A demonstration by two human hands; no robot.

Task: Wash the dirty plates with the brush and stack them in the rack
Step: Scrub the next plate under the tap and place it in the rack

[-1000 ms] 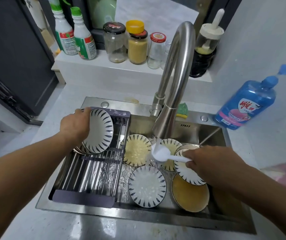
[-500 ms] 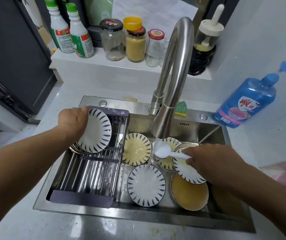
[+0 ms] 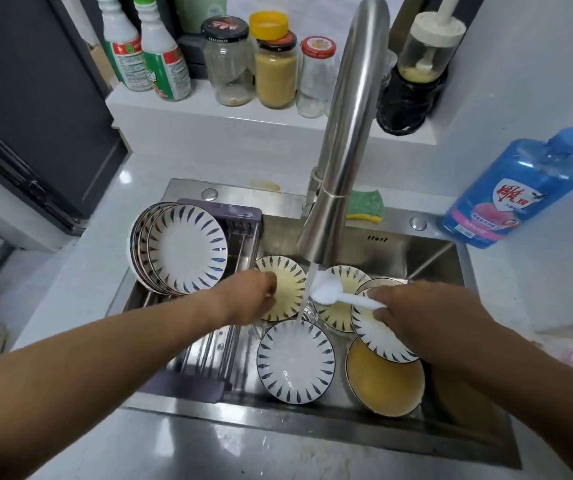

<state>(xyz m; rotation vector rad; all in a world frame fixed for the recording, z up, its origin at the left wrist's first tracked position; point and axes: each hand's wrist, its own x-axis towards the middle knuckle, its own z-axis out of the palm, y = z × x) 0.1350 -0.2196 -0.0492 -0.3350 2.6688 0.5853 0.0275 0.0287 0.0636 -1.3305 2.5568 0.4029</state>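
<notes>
The steel sink [image 3: 451, 258] filled the middle of the view, and the tall faucet [image 3: 344, 133] curved over it with water running. The rack [image 3: 191, 384] sat across the sink's left part. At its far end a stack [image 3: 188, 251] of white, blue-dashed plates stood on edge, leaning, with their faces toward the camera. A blue soap bottle [image 3: 510, 192] stood on the counter to the right, well apart from the basin.

Five plates lay in the basin right of the rack. A white plate [image 3: 295, 362] lay flat at the front, where the stream landed. A yellow plate [image 3: 288, 289] leaned just behind it. A second smeared one [image 3: 340, 313] lay behind the brush. A tilted plate [image 3: 371, 334] was partly under the right hand. A deep yellow-coated one [image 3: 382, 386] lay nearest the front right.

The left hand [image 3: 254, 297] reached over the rack. Its fingers [image 3: 271, 289] were curled onto the yellow plate's left rim and touched it; how firm the grip was could not be told. The right hand [image 3: 427, 317] was closed round the handle of the white brush [image 3: 326, 291]. The handle ran out from between the fingers toward the left, and the brush head sat in the stream, above the plates and between the two hands. A green sponge [image 3: 364, 206] lay on the sink's back ledge, behind the faucet.
</notes>
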